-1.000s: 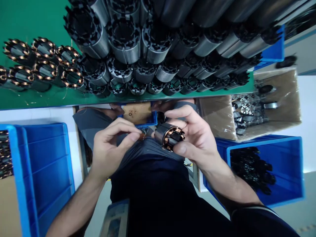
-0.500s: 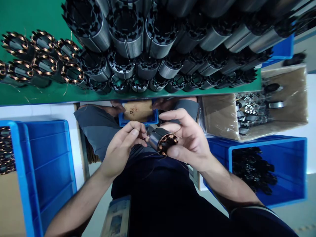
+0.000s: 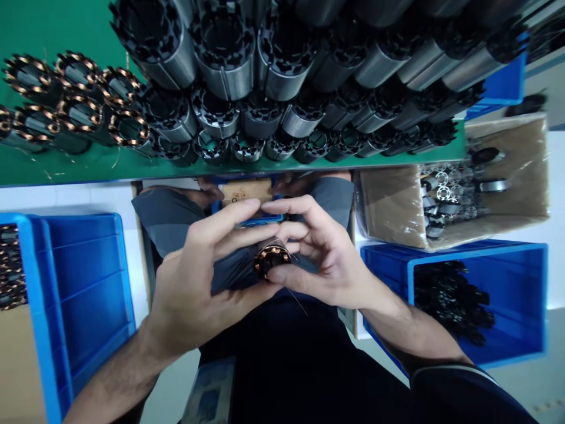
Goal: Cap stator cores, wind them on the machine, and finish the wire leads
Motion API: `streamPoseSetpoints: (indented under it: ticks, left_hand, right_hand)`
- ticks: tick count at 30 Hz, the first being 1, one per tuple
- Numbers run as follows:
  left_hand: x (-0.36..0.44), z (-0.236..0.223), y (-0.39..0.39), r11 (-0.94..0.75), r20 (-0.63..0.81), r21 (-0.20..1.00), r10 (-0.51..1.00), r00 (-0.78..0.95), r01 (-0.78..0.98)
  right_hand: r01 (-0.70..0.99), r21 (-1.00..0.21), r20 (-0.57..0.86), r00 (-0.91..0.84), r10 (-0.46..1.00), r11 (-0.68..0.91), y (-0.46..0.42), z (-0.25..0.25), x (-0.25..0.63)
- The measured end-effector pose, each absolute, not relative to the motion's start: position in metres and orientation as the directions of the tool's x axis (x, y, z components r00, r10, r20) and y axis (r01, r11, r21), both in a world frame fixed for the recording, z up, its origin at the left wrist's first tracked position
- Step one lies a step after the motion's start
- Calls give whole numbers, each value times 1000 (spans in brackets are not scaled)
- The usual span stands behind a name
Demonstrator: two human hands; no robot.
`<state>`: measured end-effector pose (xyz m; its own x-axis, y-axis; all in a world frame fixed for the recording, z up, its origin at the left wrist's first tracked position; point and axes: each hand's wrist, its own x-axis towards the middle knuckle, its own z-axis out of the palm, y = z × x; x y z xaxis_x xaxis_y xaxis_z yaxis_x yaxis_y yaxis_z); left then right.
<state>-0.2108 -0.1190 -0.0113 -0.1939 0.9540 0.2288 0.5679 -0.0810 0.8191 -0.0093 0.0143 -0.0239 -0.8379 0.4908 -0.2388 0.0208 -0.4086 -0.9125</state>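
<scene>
- The copper-wound core [image 3: 270, 252] is a short, hollow cylinder, held over the person's lap, on the near side of the green table [image 3: 145, 168], between the two hands.
- Its open end faces the viewer and tilts toward the near side; bright copper loops run around the rim, glossy along the far edge, with a dark hollow inside.
- Little of its grey outer wall shows, because fingers cover both flanks; the other end is hidden.
- A thin loose wire [image 3: 298, 301] trails from beside the near rim toward the near right, ending in the air over the dark clothing.
- The right hand [image 3: 331, 259] pinches the core, thumb laid on the near right of the rim and bent fingers against the right and far side.
- The left hand [image 3: 189, 288] arches widely around the left side, its fingers reaching past the far side and its thumb tip just by the near rim, close to the right thumb; I cannot tell how firmly it presses.
- On the table's left stand wound cores [image 3: 82, 115] with the same copper crowns; right of them, stacked cores [image 3: 225, 70] show black toothed ends and plain metal walls.
</scene>
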Motion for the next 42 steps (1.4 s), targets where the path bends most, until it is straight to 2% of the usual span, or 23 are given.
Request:
streamPoseSetpoints:
  ticks: [3, 8, 11, 13, 15, 17, 20, 27, 30, 33, 35, 37, 40, 42]
  left_hand:
    - [-208, -20, -125, -68, 202, 857, 956, -212, 510]
    - [-206, -23, -124, -120, 299, 793, 931, -210, 598]
    - [-206, -16, -119, -138, 349, 775, 907, -237, 616]
    - [-206, -12, -117, -77, 356, 772, 875, -329, 631]
    - [-205, -10, -116, -1, 344, 767, 845, -410, 642]
    - [-204, -10, -117, 64, 313, 767, 832, -459, 639]
    - [-204, -12, -118, 67, 310, 761, 836, -453, 645]
    - [-202, -19, -114, -51, 352, 775, 862, -364, 630]
    - [-196, -22, -108, -96, 328, 819, 887, -326, 566]
    - [-193, -25, -102, -112, 371, 792, 869, -328, 600]
    - [-192, -29, -100, -88, 390, 752, 858, -333, 653]
    - [-191, -34, -99, -101, 450, 689, 835, -315, 718]
    - [-189, -43, -100, -139, 561, 551, 791, -243, 823]
    - [-188, -47, -102, -151, 583, 499, 787, -202, 853]
  right_hand:
    - [2, -950, -169, -843, 511, -312, 19, -25, -6]
    - [-38, -998, 59, -729, 682, 46, 25, -24, -7]
    - [-28, -1000, 28, -578, 816, 14, 26, -24, -6]
    - [-51, -998, -3, -404, 915, -26, 26, -26, -4]
    - [-69, -998, 34, -331, 943, 12, 24, -29, -3]
    - [-45, -993, 121, -437, 891, 113, 18, -32, -3]
    - [-41, -970, 216, -603, 768, 241, 9, -36, -6]
    - [-10, -968, 203, -624, 755, 253, 11, -29, -5]
    - [-9, -995, 87, -571, 816, 100, 7, -28, -7]
    - [-80, -965, -159, -581, 798, -250, -4, -30, -16]
    - [-124, -901, -252, -631, 734, -416, -12, -33, -22]
    - [-165, -867, -269, -638, 721, -469, -18, -37, -27]
    - [-205, -873, -253, -586, 770, -443, -21, -40, -30]
    - [-184, -886, -250, -582, 774, -425, -19, -41, -29]
